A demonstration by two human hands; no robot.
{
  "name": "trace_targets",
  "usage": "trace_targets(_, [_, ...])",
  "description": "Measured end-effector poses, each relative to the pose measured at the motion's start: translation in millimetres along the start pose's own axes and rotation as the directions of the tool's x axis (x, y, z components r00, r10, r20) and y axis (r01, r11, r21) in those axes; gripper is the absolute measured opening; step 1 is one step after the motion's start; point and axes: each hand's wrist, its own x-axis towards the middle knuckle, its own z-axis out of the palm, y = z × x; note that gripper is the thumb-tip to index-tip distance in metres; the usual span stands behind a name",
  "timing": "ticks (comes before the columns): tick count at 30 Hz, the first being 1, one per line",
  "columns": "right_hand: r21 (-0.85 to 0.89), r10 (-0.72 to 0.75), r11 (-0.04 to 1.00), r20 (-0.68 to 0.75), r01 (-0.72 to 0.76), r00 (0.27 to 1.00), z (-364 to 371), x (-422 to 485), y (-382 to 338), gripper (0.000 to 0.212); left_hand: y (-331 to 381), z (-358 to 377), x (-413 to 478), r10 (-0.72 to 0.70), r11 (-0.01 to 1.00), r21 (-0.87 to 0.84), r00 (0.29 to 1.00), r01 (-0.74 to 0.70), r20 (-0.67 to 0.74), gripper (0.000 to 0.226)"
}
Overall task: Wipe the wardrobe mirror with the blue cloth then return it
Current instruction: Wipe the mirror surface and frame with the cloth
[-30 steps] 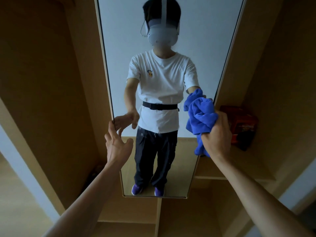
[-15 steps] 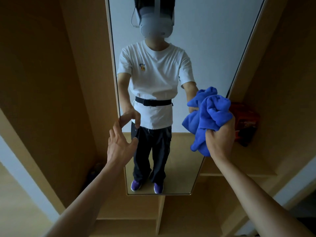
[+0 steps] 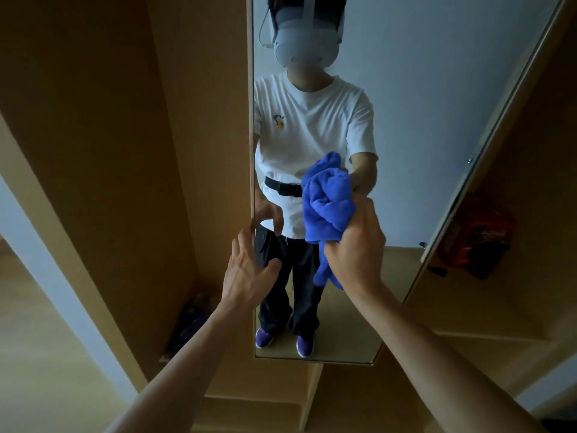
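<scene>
Gripping the blue cloth [image 3: 327, 201] in a fist, the right hand [image 3: 356, 242] sits just right of the frame's centre. Its fingers curl round the middle of the bundle, so a crumpled wad stands above the knuckles and a short tail hangs below the heel of the hand. The cloth is thick, soft and bright blue, bunched rather than folded flat. Its upper part lies against or just short of the mirror [image 3: 421, 120]; wad and reflection run together, so contact cannot be settled.

The left hand [image 3: 246, 270], at lower centre-left, is spread with fingers straight and apart, holding nothing. Its fingertips are near the mirror's left edge, but whether they touch it is unclear.

The mirror is a tall, narrow pane filling the upper middle of the frame, set between tan wardrobe panels [image 3: 125, 151]. It shows the person's reflection in a white shirt and dark trousers. A red object [image 3: 474, 232] sits on a shelf at the right edge, too unclear to name.

By the look of it, the wiping step is just starting or under way, and the return is not yet due. The next move calls for pressing the wad flat on the glass and sweeping in broad strokes, with the left hand steadying the pane if it swings.
</scene>
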Motion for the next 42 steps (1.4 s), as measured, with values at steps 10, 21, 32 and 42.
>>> trace_targets(10, [-0.186, -0.224, 0.945, 0.236, 0.270, 0.946, 45.2, -6.7, -52.3, 0.049, 0.7, -15.1, 4.1, -0.049, 0.986, -0.155, 0.991, 0.067, 0.121, 0.065])
trace_targets(21, [-0.402, -0.398, 0.689, 0.486, 0.603, 0.778, 35.0, -5.8, -46.7, 0.043, -16.4, -28.1, 2.4, -0.036, 0.929, -0.355, 0.979, 0.107, 0.201, 0.060])
trace_targets(32, [-0.379, -0.286, 0.738, 0.574, 0.559, 0.767, 61.9, -61.3, -12.9, 0.056, -32.0, -32.4, 12.9, -0.124, 0.820, -0.518, 0.960, 0.242, 0.252, 0.059])
trace_targets(42, [-0.356, -0.302, 0.727, 0.601, 0.587, 0.740, 35.2, -49.0, -7.9, 0.051, -37.6, -16.8, -3.1, -0.073, 0.866, -0.462, 0.962, 0.193, 0.265, 0.044])
